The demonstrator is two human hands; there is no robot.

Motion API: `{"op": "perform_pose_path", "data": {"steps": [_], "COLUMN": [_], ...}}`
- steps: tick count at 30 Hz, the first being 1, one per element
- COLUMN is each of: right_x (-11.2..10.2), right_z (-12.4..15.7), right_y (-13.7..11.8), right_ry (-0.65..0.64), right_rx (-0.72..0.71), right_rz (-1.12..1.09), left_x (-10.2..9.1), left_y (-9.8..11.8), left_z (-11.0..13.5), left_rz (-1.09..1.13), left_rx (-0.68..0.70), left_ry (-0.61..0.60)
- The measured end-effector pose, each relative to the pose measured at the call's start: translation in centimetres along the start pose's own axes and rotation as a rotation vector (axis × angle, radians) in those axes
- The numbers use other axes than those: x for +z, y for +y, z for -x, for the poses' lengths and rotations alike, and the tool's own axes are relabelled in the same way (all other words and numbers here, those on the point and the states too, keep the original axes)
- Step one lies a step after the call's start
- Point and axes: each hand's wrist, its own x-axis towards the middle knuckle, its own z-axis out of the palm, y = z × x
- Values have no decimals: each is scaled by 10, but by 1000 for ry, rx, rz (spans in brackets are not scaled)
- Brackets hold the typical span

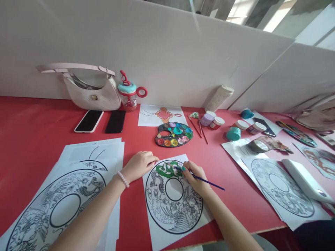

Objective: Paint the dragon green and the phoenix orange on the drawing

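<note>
One printed sheet lies flat on a red table, directly in front of the person and between the two forearms. It bears a ring of black line drawings; a dragon at the top is partly painted green, and the rest of the ring that shows is uncoloured.

The right hand has its fingers closed around a dark blue paintbrush, whose tip points left across the dragon. The left hand lies palm down by the sheet's upper left edge, fingers loosely together, with nothing visible in its grip.

The step in hand appears to be filling in the dragon with green; the next move seems to call for a light, steady stroke kept inside the outlines.

Just beyond the sheet is a palette of mixed colours, with two red brushes beside it. Paint jars stand to the right. On the left is a stack of similar sheets, with two phones and a pale handbag behind.

The right hand covers the ring's upper right, and the left forearm crosses the stack. Whether the bristles touch the paper is too small to tell. Items at the far right are blurred, and a dark shape there is cut off.
</note>
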Motion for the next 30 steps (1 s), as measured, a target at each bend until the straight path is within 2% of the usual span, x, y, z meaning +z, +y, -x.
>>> {"op": "perform_pose_path", "data": {"steps": [30], "right_x": [-3], "right_z": [-1], "right_y": [-4], "right_ry": [24], "right_rx": [12], "right_rz": [15], "left_x": [-2], "left_y": [2], "left_z": [0], "left_rz": [-4], "left_rx": [2], "left_ry": [-6]}}
